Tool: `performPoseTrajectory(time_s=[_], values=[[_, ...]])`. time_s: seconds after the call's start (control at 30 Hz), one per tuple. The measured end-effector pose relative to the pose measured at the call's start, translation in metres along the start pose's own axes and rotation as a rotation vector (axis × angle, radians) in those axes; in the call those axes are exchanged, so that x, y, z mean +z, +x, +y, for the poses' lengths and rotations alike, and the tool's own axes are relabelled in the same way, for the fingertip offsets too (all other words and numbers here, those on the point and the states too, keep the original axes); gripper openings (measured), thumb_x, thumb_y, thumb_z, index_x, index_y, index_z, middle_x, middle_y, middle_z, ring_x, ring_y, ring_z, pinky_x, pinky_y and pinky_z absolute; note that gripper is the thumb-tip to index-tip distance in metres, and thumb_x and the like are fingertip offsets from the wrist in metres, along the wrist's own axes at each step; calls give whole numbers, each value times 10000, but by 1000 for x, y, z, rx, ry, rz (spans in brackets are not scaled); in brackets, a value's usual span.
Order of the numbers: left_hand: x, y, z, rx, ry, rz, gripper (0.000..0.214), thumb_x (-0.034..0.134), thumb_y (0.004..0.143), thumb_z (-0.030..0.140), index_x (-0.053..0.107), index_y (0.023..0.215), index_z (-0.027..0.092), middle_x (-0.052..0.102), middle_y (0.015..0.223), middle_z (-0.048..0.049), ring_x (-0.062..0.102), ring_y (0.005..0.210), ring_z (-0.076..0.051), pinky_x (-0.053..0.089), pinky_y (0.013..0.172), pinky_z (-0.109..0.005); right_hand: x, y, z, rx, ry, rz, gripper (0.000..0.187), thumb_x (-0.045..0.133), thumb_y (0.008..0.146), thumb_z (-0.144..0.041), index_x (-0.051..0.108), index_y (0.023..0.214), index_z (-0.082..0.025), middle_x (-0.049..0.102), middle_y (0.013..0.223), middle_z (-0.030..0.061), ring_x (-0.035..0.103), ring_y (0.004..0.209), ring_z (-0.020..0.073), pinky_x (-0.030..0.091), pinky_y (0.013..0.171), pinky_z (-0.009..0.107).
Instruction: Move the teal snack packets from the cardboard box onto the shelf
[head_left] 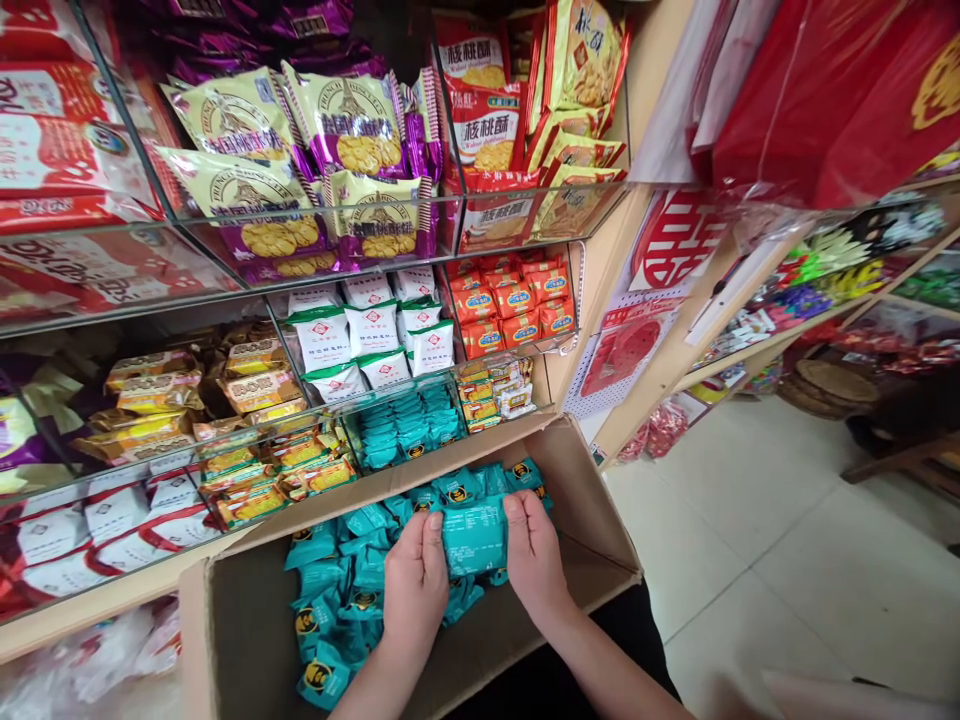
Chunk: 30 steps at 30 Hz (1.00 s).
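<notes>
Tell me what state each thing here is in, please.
Brown cardboard box: open, partly filled with loose teal packets.
Stack of teal foil snack packets: gripped between both hands.
Left hand: closed on the stack's left end.
Right hand: closed on its right end.

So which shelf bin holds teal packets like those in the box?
The bin just above the cardboard box, between green-yellow packs and small orange ones; it alone is filled with teal.

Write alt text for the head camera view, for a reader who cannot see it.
The left hand and right hand hold a bundle of teal packets above an open cardboard box holding more, before shelf bins of snacks.
</notes>
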<state>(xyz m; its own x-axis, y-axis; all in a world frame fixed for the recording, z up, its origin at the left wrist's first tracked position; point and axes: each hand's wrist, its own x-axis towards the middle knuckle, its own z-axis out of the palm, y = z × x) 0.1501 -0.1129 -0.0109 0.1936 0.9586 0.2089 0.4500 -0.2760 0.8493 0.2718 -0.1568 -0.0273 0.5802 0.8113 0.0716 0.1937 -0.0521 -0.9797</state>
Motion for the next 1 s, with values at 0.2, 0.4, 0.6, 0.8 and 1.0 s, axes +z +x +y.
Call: performPoseTrajectory(time_s=[0.2, 0.4, 0.6, 0.8, 1.0], values=[[-3, -2, 10, 53, 77, 6, 254, 406, 780, 331, 418, 558, 208, 348, 467, 34, 325, 432, -107, 264, 468, -223, -3, 0, -4, 11, 89, -104, 301, 307, 857, -434, 391, 674, -211, 328, 572, -36, 360, 520, 120, 302, 505, 233], [-1, -5, 19, 33, 18, 33, 243, 402, 782, 330, 442, 577, 206, 342, 472, 33, 312, 435, -109, 269, 476, -230, 2, -2, -4, -58, -35, -7, 314, 313, 860, -402, 381, 624, -206, 380, 551, -23, 373, 516, 124, 295, 505, 248], [0, -2, 16, -193, -190, -13, 379, 422, 743, 516, 414, 547, 191, 347, 492, 31, 352, 467, -106, 310, 470, -225, 1, 0, -4, -121, -91, 28, 326, 290, 877, -364, 415, 620, -207, 403, 545, -14, 391, 504, 126, 317, 492, 250], [-8, 4, 19, -877, -895, -407, 559, 351, 707, 652, 541, 932, 177, 594, 729, -49, 565, 599, -161, 447, 583, -308, -16, 0, -5, -720, -288, -149, 175, 466, 833, -311, 610, 866, -218, 567, 707, 52, 488, 698, 176, 402, 650, 307], [-22, 11, 22, -809, -1188, -354, 466, 531, 750, 300, 420, 1202, 285, 597, 1051, -57, 606, 745, -165, 473, 650, -305, -20, -17, -7, -770, -265, -224, 307, 572, 765, -269, 544, 1071, -282, 545, 1019, 60, 461, 962, 221, 378, 845, 397]])
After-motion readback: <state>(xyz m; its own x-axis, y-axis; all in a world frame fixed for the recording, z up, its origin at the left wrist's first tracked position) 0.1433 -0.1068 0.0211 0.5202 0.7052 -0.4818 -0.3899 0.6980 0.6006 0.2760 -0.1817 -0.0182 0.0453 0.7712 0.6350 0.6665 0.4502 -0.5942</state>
